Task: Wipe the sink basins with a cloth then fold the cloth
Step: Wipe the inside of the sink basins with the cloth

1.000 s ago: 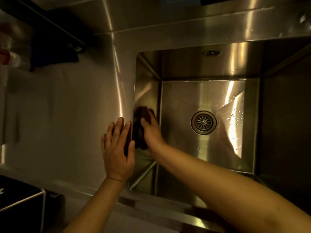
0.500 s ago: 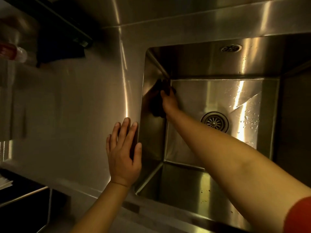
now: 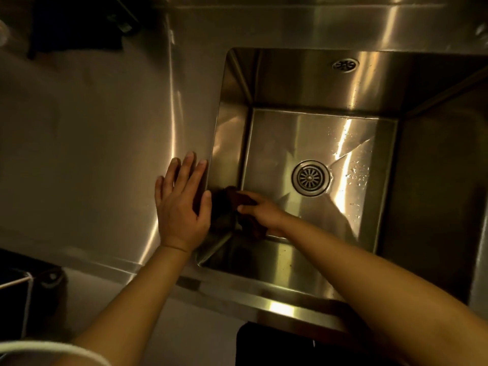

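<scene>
A steel sink basin (image 3: 229,133) fills the middle and right of the view, with a round drain (image 3: 310,177) in its floor. My right hand (image 3: 261,212) reaches down into the basin and grips a dark brown cloth (image 3: 249,223), pressing it against the lower left wall near the floor's corner. My left hand (image 3: 182,204) lies flat, fingers straight, on the counter at the basin's left rim. Part of the cloth is hidden under my right hand.
The steel counter (image 3: 92,143) spreads to the left. An overflow grille (image 3: 345,65) sits on the basin's back wall. Water drops glint on the floor at the right (image 3: 356,175). Dark objects stand at the back left (image 3: 79,25) and at the bottom left (image 3: 23,294).
My right hand has slid the cloth from the far left corner of the basin back along the left wall toward me. My left hand stays flat on the rim.
</scene>
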Action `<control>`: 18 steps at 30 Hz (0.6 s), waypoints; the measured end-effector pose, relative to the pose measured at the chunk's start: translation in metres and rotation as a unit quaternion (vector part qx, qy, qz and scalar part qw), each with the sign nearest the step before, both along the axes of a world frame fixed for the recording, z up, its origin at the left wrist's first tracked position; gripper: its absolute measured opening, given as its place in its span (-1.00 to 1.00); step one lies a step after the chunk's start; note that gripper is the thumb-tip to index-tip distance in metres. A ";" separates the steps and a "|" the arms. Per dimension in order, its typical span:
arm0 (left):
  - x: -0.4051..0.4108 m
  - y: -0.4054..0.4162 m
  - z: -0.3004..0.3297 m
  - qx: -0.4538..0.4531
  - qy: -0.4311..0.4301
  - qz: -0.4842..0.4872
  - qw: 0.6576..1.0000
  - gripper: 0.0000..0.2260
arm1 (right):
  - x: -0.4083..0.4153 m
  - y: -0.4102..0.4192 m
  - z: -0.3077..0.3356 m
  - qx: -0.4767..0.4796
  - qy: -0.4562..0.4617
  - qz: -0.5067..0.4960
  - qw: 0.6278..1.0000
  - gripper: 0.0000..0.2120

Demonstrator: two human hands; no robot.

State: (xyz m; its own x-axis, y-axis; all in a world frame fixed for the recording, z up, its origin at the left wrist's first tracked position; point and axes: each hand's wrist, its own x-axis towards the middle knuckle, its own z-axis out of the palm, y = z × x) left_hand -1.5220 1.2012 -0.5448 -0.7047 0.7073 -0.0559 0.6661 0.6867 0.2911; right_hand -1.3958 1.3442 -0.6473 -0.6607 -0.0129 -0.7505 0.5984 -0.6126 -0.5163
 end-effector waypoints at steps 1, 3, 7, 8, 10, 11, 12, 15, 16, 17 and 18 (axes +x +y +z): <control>0.000 0.000 0.000 0.001 -0.002 -0.001 1.000 -0.42 | 0.009 0.006 0.009 0.021 0.006 0.033 0.999 -0.55; 0.000 0.000 0.000 0.000 -0.004 -0.002 1.000 -0.42 | 0.025 0.019 0.028 0.076 0.019 0.085 0.993 -0.60; -0.001 0.000 -0.002 -0.006 -0.004 -0.005 1.000 -0.42 | 0.055 0.029 0.069 0.175 0.058 0.208 0.961 -0.55; -0.001 -0.001 -0.002 -0.007 -0.006 -0.004 1.000 -0.42 | 0.062 0.024 0.078 0.162 0.063 0.237 0.956 -0.54; 0.000 -0.002 -0.001 -0.010 -0.011 -0.003 1.000 -0.42 | 0.074 0.006 0.092 0.146 0.078 0.288 0.943 -0.54; 0.001 -0.002 -0.001 -0.012 -0.013 -0.005 1.000 -0.43 | 0.078 -0.003 0.095 0.169 0.087 0.305 0.933 -0.52; 0.001 -0.001 0.000 -0.015 -0.018 -0.008 1.000 -0.43 | 0.079 -0.010 0.095 0.194 0.094 0.311 0.926 -0.51; 0.003 -0.002 0.004 -0.012 -0.044 -0.013 0.999 -0.43 | 0.067 -0.021 0.087 0.200 0.084 0.318 0.923 -0.55; 0.005 -0.004 0.005 -0.009 -0.054 -0.014 0.998 -0.41 | 0.062 -0.024 0.081 0.199 0.080 0.325 0.921 -0.56; 0.010 -0.008 0.006 -0.005 -0.061 -0.014 0.998 -0.40 | 0.056 -0.027 0.074 0.205 0.075 0.337 0.916 -0.57; 0.018 -0.013 0.007 -0.004 -0.068 -0.014 0.998 -0.38 | 0.051 -0.031 0.065 0.210 0.072 0.349 0.910 -0.59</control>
